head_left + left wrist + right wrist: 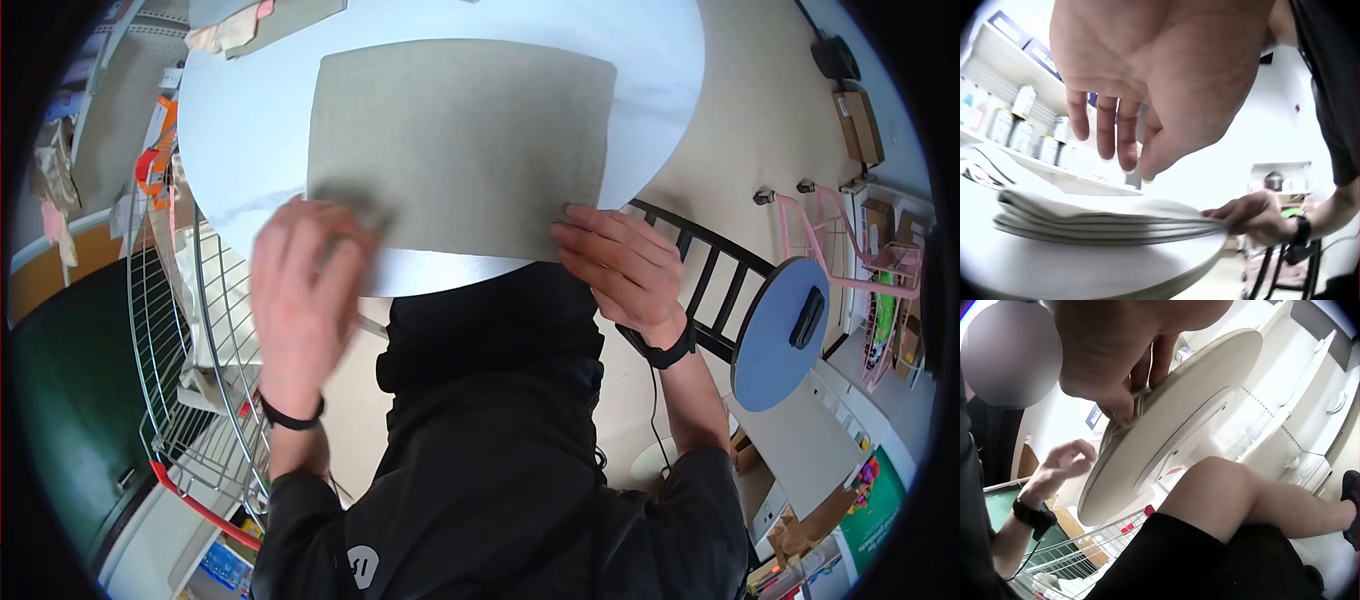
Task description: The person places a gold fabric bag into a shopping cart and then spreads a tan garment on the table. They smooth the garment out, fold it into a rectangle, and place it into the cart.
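Observation:
A grey-green folded cloth [460, 150] lies near the front edge of the round white table. Several stacked layers of the cloth [1104, 228] show from the side in the left wrist view. My left hand [308, 280] is over its near left corner, blurred in the head view; in the left wrist view the hand [1166, 75] hangs above the layers, fingers loosely bent and holding nothing. At the near right corner, my right hand [630, 265] pinches the cloth's edge, thumb and fingers around the layers [1141, 405] in the right wrist view.
Other fabric pieces [235, 32] lie at the table's far left. A wire cart [165, 340] stands at the left, a black chair frame [712, 290] and a round blue seat [775, 340] at the right. Shelves with cans [1021, 134] stand beyond the table [1072, 269].

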Available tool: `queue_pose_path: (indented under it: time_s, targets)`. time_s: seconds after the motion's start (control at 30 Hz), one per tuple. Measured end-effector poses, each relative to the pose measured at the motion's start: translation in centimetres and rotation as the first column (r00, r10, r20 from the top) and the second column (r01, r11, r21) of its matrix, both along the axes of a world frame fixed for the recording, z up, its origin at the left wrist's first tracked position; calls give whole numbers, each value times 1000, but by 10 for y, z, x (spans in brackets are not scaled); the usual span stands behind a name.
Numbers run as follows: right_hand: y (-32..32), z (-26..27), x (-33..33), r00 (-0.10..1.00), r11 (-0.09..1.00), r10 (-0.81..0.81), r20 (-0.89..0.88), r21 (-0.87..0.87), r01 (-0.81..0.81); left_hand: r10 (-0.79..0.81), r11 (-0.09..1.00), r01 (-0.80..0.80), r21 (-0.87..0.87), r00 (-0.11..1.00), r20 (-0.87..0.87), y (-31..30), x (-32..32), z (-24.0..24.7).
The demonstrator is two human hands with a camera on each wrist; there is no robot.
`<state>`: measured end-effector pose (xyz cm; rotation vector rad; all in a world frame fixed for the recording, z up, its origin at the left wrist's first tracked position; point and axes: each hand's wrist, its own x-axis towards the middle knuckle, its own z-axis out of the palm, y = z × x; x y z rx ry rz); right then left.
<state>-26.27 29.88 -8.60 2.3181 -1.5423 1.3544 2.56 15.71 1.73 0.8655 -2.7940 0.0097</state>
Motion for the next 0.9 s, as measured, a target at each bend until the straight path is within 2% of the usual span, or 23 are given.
queue_pose_path:
  time_s: [0.07,0.13,0.23,0.37,0.47,0.5,0.6,0.7,0.8,0.9]
  targets:
    - [0,1,0,1000,1000,-2,-4,-4,2,-126,988,141,61,971,-202,20,-34,-5]
    - [6,-1,-1,1000,1000,-3,-7,21,4,-224,936,282,212,939,-260,37,-65,-14]
    - [8,3,-5,1000,999,9,-9,47,-8,-179,933,230,275,964,-198,39,-102,-37]
    - [11,11,-4,999,991,-9,49,134,3,-193,947,189,261,981,-11,38,-108,-51]
    - [16,27,-24,944,947,62,323,280,-158,-225,935,206,290,974,35,38,-109,-51]
    - [16,28,-34,900,933,22,435,314,-174,-226,938,205,278,973,46,38,-110,-51]
    - [-9,38,-59,899,951,-204,387,295,89,-219,950,204,237,975,41,40,-113,-52]
    - [-45,28,-73,908,934,-292,300,292,204,-227,957,213,198,973,51,42,-113,-56]
    - [-76,15,-80,952,935,-254,171,296,196,-236,962,224,157,970,65,43,-112,-60]
    - [-94,16,-85,971,932,-154,180,353,82,-235,965,225,134,970,66,43,-112,-62]
